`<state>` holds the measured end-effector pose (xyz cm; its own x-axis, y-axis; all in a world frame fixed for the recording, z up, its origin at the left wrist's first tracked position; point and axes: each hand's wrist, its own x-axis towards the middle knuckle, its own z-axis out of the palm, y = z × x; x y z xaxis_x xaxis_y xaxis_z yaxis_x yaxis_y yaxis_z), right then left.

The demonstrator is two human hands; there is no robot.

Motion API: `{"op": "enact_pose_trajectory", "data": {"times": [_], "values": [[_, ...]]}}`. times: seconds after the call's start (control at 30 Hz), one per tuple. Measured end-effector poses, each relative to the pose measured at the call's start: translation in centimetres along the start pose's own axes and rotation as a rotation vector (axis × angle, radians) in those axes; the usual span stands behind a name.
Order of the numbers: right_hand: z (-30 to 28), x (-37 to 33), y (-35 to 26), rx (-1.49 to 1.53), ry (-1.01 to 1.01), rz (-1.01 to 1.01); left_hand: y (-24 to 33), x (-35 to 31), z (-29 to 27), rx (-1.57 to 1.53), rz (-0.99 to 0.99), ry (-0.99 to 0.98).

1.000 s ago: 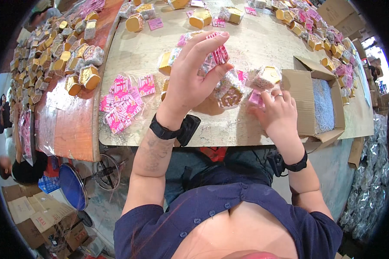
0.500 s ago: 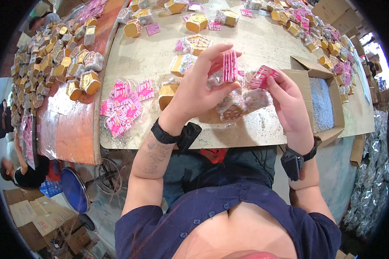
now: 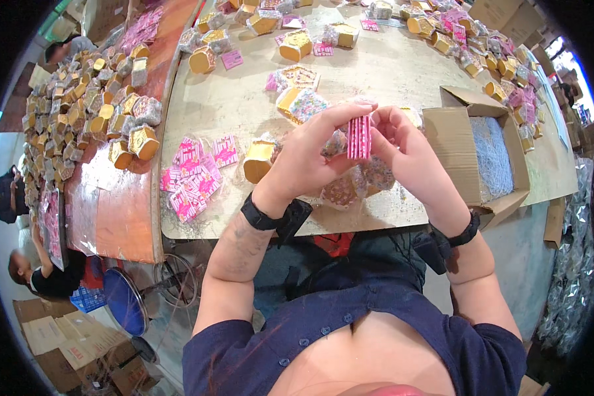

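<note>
My left hand is closed on an upright stack of pink-and-white cards, its thumb and fingers pressing the sides. My right hand meets the stack from the right, with curled fingers and thumb at its edge; whether a single card is pinched there is hidden. Below and behind the hands lie clear-wrapped pieces with coloured specks, partly covered. A gold-sided wrapped piece rests just left of my left hand, and another speckled one sits beyond it. To the left, pink cards are spread in a loose pile.
An open cardboard box with pale blue shredded filler stands at the right. Many wrapped gold pieces cover the orange-brown table on the left and the table's far right. Two people sit or stand at the far left. A blue round stool is below.
My right hand has come left to the stack, and the card it held apart no longer shows separately. My left hand has lowered slightly with the stack.
</note>
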<state>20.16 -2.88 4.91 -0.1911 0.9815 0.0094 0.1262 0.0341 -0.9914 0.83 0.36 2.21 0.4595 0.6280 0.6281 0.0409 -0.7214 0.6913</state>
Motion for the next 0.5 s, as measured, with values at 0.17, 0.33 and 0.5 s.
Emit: {"op": "enact_pose_trajectory", "data": {"times": [0.17,0.33,0.5], "values": [[-2.5,-0.1,-1.7,-0.608,0.141,-0.176,0.1,-0.6,0.2,0.088,-0.044,0.012],[-19.0,0.8,0.8,-1.406,0.663,0.172,-0.5,-0.4,1.1,0.073,0.025,0.098],[-26.6,-0.7,6.8,-1.403,0.369,0.249,-0.3,-0.4,0.9,0.176,-0.019,0.042]]}}
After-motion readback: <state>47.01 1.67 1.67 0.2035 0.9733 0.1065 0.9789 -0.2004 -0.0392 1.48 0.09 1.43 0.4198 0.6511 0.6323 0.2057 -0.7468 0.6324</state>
